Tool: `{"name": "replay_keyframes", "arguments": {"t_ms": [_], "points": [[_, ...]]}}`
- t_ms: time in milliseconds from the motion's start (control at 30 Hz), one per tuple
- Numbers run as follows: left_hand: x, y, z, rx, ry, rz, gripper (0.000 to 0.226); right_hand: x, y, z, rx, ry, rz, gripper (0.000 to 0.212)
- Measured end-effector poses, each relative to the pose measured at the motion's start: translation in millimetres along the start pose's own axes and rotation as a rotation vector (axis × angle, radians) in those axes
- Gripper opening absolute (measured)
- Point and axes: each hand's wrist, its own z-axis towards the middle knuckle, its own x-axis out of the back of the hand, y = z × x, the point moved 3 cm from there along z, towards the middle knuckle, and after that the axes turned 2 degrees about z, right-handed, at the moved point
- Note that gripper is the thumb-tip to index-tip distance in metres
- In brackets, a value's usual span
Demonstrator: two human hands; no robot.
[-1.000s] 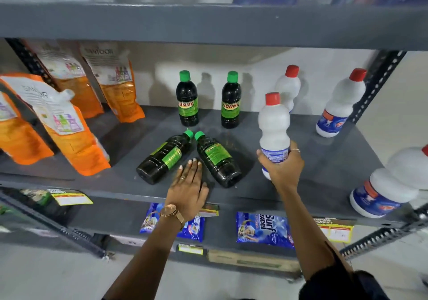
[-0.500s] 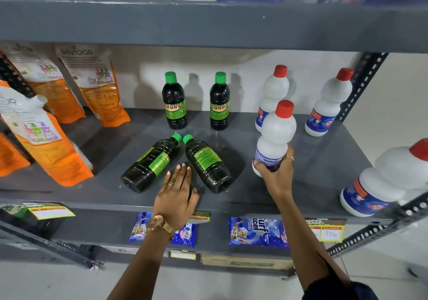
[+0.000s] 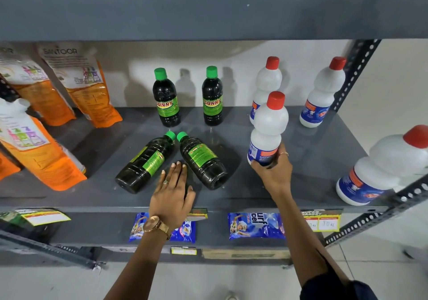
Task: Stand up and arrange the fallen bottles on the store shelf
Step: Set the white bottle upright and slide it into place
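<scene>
My right hand (image 3: pixel 272 173) grips the base of a white bottle with a red cap (image 3: pixel 268 128), held upright just in front of another white bottle (image 3: pixel 266 84). Two dark bottles with green caps lie on their sides on the grey shelf (image 3: pixel 301 160): the left one (image 3: pixel 146 163) and the right one (image 3: pixel 201 160), caps almost touching. My left hand (image 3: pixel 172 194) rests flat and empty on the shelf between their bases. Two dark bottles (image 3: pixel 165 98) (image 3: pixel 212 97) stand upright behind. A third white bottle (image 3: pixel 322 93) stands at the back right, and a tilted one (image 3: pixel 382 165) leans at the front right.
Orange refill pouches (image 3: pixel 85 84) (image 3: pixel 34 144) lean along the left side. The upper shelf (image 3: pixel 208 14) hangs close overhead. A perforated post (image 3: pixel 354 68) bounds the right side. Blue sachets (image 3: pixel 254 225) lie on the lower shelf, and price tags (image 3: pixel 322 221) hang on the front edge.
My right hand has carried the white bottle back and to the right, toward the standing white bottle. My left hand has stayed flat between the two fallen dark bottles.
</scene>
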Motion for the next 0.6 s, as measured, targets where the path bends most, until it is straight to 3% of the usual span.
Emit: {"name": "replay_keyframes", "arguments": {"t_ms": [100, 233, 400, 467, 600], "points": [[0.8, 0.6, -0.2, -0.003, -0.007, -0.003, 0.062, -0.1, -5.5, -1.6, -0.012, 0.079, -0.032, 0.078], [1.1, 1.1, 0.0, -0.004, -0.010, -0.001, 0.062, -7.0, -13.1, 0.2, -0.012, 0.153, -0.162, 0.101], [2.3, 1.2, -0.9, 0.001, -0.012, -0.002, 0.062, 0.7, -1.4, -2.7, -0.040, -0.015, -0.025, 0.080], [1.8, 1.1, -1.2, 0.001, -0.013, 0.001, 0.062, 2.0, -0.4, -3.9, -0.030, -0.008, -0.034, 0.076], [1.0, 0.9, -1.4, 0.017, -0.018, -0.004, 0.063, -2.8, -12.6, -4.6, -0.001, 0.079, -0.078, 0.095]]}}
